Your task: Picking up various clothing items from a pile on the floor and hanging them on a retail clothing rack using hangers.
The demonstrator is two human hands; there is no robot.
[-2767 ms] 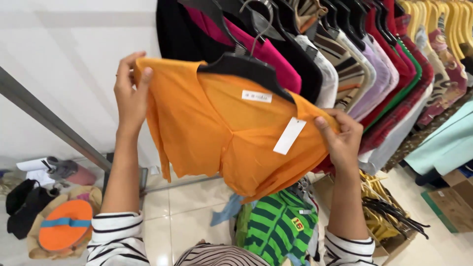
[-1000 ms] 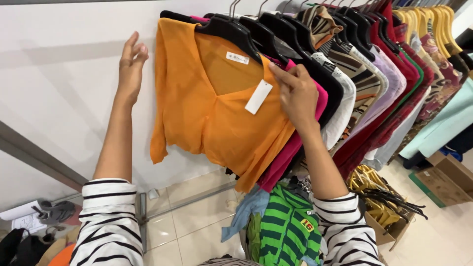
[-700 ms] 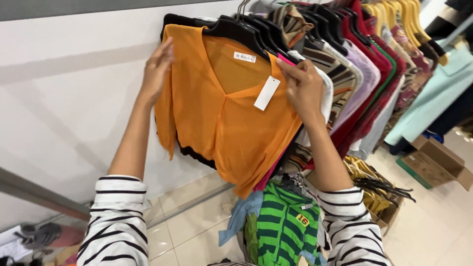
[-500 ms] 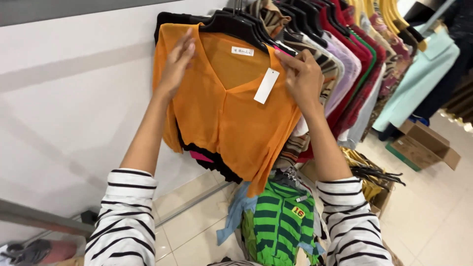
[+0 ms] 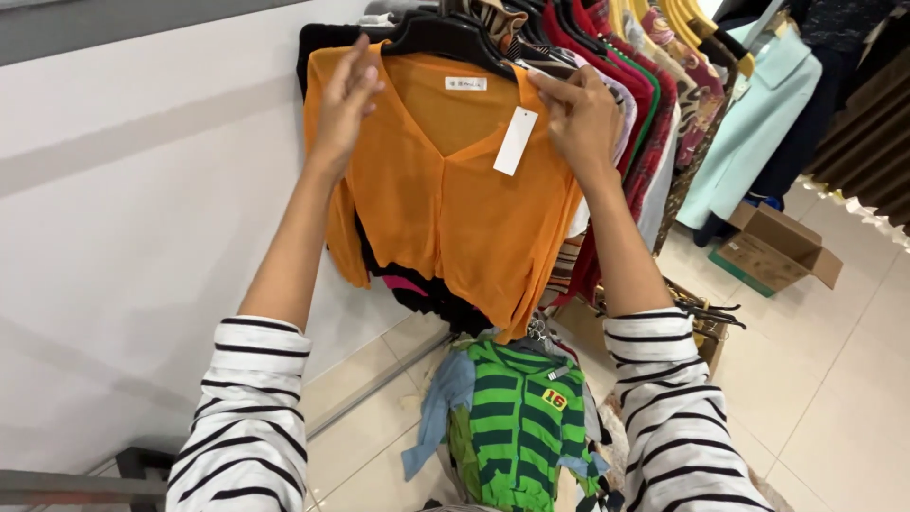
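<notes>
Packed garments (image 5: pixel 654 104) right; wall (image 5: pixel 142 209) left.

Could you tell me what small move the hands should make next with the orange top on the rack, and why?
Probably let go with both hands. The orange top hangs on its black hanger at the front of the row of hung clothes. The left hand lies flat on its shoulder, and the right hand pinches the other shoulder seam, so the top looks seated.
</notes>
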